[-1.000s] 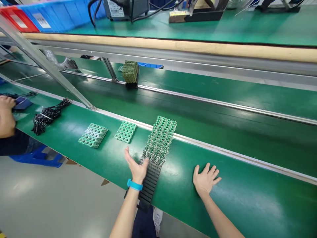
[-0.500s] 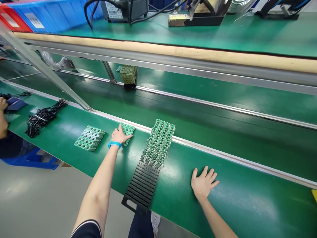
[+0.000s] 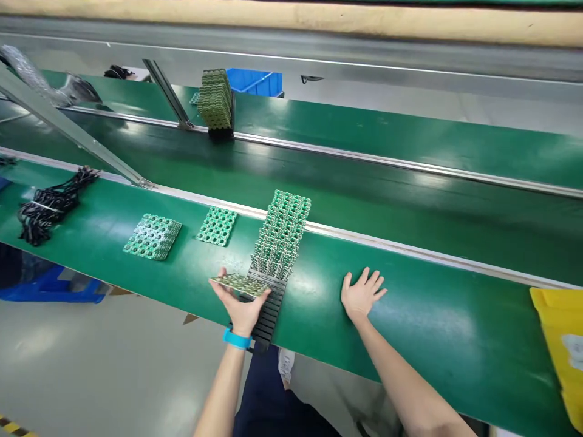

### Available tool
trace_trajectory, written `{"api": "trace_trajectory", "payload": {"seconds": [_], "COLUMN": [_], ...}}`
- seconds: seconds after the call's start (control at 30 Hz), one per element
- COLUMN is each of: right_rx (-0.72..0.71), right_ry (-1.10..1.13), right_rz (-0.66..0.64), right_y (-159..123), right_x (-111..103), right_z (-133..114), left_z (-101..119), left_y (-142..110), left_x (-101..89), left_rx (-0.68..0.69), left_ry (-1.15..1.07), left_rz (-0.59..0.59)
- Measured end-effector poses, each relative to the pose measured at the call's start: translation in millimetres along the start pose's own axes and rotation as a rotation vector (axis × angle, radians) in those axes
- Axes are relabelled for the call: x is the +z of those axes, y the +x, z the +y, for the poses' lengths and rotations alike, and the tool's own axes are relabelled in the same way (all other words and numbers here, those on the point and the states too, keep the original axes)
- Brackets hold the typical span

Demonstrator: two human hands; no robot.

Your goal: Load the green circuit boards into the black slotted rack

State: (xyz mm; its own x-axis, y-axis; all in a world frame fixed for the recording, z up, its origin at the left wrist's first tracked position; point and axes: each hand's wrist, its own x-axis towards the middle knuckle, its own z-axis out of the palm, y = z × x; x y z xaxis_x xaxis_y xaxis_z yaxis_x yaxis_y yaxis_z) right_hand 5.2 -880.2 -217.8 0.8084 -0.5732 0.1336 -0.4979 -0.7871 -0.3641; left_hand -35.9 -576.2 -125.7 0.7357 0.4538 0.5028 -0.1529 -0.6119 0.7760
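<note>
The left hand [image 3: 241, 306] holds 1 green board [image 3: 239, 284] flat, fingers under it and thumb at its near edge, just above the bare end of the black rack [image 3: 268, 306] at the near edge of the green table [image 3: 410, 328]. The board is almost level, a little tilted, and it is close to the first row of boards [image 3: 281, 233] that stand upright in the rack; I cannot tell if it touches them. The right hand [image 3: 362, 294] lies flat on the table with fingers spread wide, holding nothing, to the right of the rack and apart from it. On the left wrist is a blue band [image 3: 237, 338]. Left of the rack, 2 flat stacks lie on the table: a small stack [image 3: 217, 226] near the rail and a larger stack [image 3: 152, 237] further left. A bundle of black cables [image 3: 50, 203] lies at the far left. A yellow bin [image 3: 562, 340] is at the right edge
</note>
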Motion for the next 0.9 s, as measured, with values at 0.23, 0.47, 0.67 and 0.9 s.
{"api": "trace_trajectory", "payload": {"seconds": [0.23,0.47,0.67,0.9], "right_rx": [0.016,0.015,0.014,0.003], "right_ry": [-0.001,-0.003,-0.002,-0.011], "right_rz": [-0.01,-0.006,-0.014,-0.005], "right_y": [2,2,2,1], "right_x": [-1,0,1,3], "right_z": [-1,-1,1,2], "left_z": [-4,-6,-6,-11], "left_y": [-29,-32,-29,-31], "left_x": [46.0,57.0,57.5,56.9], "left_rx": [-0.003,0.054,0.036,-0.015], "left_ry": [0.068,0.105,0.177,0.117], "left_rz": [-0.036,-0.003,-0.039,-0.067]}}
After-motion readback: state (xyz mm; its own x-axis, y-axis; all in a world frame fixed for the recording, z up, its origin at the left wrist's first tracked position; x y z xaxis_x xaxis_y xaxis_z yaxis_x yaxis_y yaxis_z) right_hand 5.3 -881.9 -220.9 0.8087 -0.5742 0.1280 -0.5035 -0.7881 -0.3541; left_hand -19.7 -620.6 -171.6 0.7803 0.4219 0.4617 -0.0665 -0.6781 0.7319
